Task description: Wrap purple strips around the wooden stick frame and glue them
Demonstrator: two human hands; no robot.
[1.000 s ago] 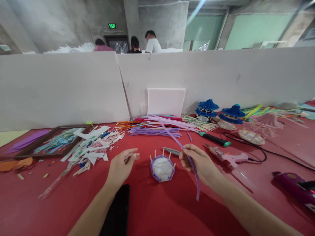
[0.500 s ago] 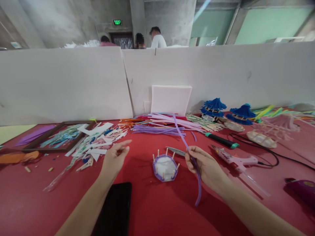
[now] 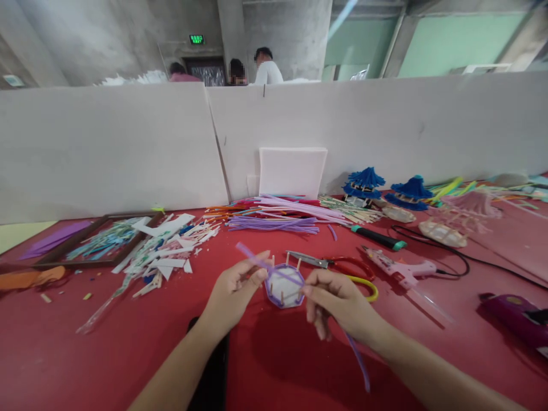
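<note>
A long purple strip (image 3: 358, 357) runs between both hands, across the top of a small octagonal piece (image 3: 286, 294) with a white base, purple edging and several upright wooden pegs. My left hand (image 3: 240, 288) pinches the strip near its upper left end, at the left side of the piece. On the right, my right hand (image 3: 329, 299) is closed on the strip, whose other end hangs down towards the front. Scissors (image 3: 310, 260) with red and yellow handles lie just behind my right hand, which partly hides them.
Bundled purple strips (image 3: 274, 225) lie at the back. A pink glue gun (image 3: 402, 271) with its cable, and a purple tool (image 3: 516, 319), are on the right. White scraps (image 3: 173, 262) lie left. A black phone (image 3: 209, 371) sits under my left forearm.
My left hand has moved right and taken hold of the strip's upper end. My right hand has moved slightly left and turned. The strip now slants over the octagonal piece; the scissors show more.
</note>
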